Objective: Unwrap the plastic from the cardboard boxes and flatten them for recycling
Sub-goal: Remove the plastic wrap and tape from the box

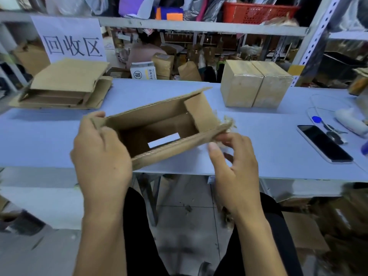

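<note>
Pale blue worktop (59,136) up front, grey metal shelving (199,24) right behind it with a red basket (256,11) up top. Paper sign (69,38) taped to the shelf. Scuffed light tile floor (185,206) underneath, littered with scraps.
</note>
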